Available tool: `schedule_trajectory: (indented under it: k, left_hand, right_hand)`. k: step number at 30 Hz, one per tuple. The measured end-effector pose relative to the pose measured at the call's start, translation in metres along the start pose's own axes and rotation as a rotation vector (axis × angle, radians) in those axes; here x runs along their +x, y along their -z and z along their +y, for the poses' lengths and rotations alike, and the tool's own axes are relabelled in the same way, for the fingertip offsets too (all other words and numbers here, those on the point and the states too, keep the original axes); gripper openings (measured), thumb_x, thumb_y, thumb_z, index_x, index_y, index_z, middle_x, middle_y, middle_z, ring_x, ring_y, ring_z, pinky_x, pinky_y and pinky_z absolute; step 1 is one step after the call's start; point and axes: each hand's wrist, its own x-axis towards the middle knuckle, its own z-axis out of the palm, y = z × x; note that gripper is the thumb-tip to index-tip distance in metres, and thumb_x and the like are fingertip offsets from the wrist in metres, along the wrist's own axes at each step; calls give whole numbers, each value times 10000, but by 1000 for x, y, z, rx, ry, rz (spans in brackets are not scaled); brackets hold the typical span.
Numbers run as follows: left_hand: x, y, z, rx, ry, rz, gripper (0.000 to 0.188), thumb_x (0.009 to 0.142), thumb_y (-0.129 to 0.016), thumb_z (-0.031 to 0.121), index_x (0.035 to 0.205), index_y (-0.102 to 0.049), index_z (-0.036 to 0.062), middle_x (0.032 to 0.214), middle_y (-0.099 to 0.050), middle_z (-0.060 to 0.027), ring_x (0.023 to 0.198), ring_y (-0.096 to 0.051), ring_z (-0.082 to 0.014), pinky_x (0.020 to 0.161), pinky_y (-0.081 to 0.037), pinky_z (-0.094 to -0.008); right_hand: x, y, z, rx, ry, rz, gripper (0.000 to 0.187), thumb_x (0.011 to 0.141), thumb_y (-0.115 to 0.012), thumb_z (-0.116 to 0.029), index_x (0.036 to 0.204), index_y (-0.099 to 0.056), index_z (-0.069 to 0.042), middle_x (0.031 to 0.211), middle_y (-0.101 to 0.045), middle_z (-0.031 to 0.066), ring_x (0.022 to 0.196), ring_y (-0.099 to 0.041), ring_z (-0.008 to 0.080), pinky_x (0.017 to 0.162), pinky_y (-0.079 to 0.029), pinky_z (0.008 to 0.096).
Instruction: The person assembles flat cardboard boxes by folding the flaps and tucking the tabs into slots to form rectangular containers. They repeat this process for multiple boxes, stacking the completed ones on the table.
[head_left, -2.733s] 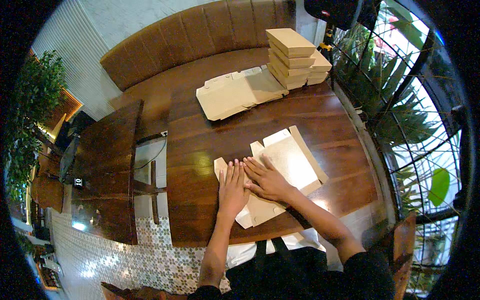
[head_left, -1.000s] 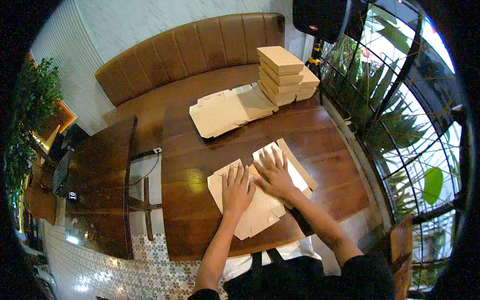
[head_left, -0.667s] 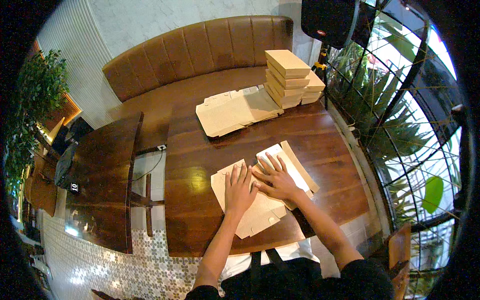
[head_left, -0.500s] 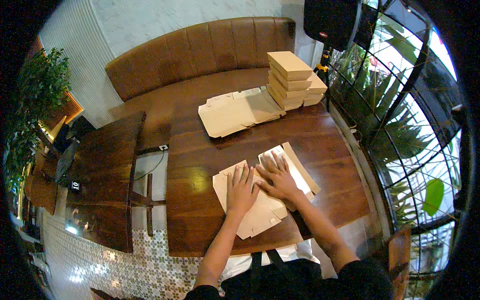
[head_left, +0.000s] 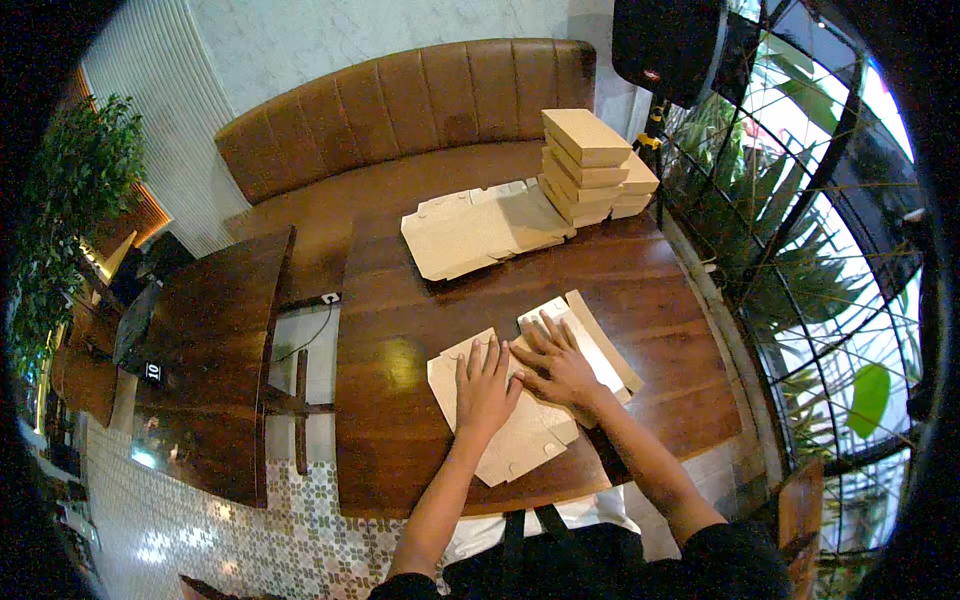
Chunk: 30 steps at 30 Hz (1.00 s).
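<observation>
In front of me, a partly unfolded cardboard box [head_left: 525,445] lies on the wooden table, brown on its left part and white on the folded right part. My left hand [head_left: 485,388] rests flat on the brown panel with its fingers stretched out. Beside it, my right hand [head_left: 562,368] presses near the fold, fingers spread across the white inner face. The thumb of the left hand reaches close to the right hand. A raised brown flap [head_left: 603,340] stands along the box's right side. My palms hide part of the crease.
Farther back lies a pile of flat cardboard blanks [head_left: 480,232], next to a stack of folded boxes [head_left: 585,165]. Behind the wooden table [head_left: 400,400] runs a brown padded bench [head_left: 420,110]. A second table [head_left: 215,360] stands to the left, and a black speaker [head_left: 668,45] at the back right.
The view has shifted slightly. Both hands stay on the cardboard box in nearly the same places, and the box looks unchanged.
</observation>
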Motion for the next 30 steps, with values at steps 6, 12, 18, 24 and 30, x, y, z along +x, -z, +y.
schedule_trajectory:
  k: [6,12,18,24,30]
  left_hand:
    - [1,0,0,-52,11,8,695,1047,-552,433,1619,-414,63,1697,-374,-161,1589,-275,-406,1291,-160,-603]
    - [1,1,1,-29,19,-16,700,1052,-552,441,1629,-403,73,1707,-361,-157,1592,-267,-412,1289,-159,-608]
    - [1,1,0,-55,16,-15,700,1044,-569,431,1626,-410,75,1714,-350,-154,1597,-257,-406,1288,-160,-609]
    - [2,5,2,-16,25,3,651,1078,-491,442,1610,-449,70,1700,-384,-138,1597,-274,-366,1295,-173,-581]
    - [3,4,1,-100,34,-22,695,1044,-572,419,1626,-414,75,1729,-317,-155,1596,-255,-410,1294,-149,-606]
  right_hand:
    - [-1,-3,4,22,-60,45,582,1018,-567,-583,1510,-623,-277,1743,-295,151,1636,-129,425,1296,-38,636]
    - [-3,-5,4,-1,-88,31,566,1019,-556,-590,1466,-666,-260,1744,-292,150,1634,-147,417,1303,-26,617]
    - [-2,-5,8,11,-42,-16,580,1023,-547,-592,1464,-666,-234,1747,-278,163,1637,-135,412,1303,-32,619]
    - [-1,-6,6,95,35,-21,542,1038,-568,-535,1484,-643,-238,1722,-338,152,1617,-196,430,1295,-92,634]
    - [-1,-2,5,177,102,-65,525,1047,-575,-504,1488,-643,-228,1718,-353,127,1627,-195,377,1299,-117,611]
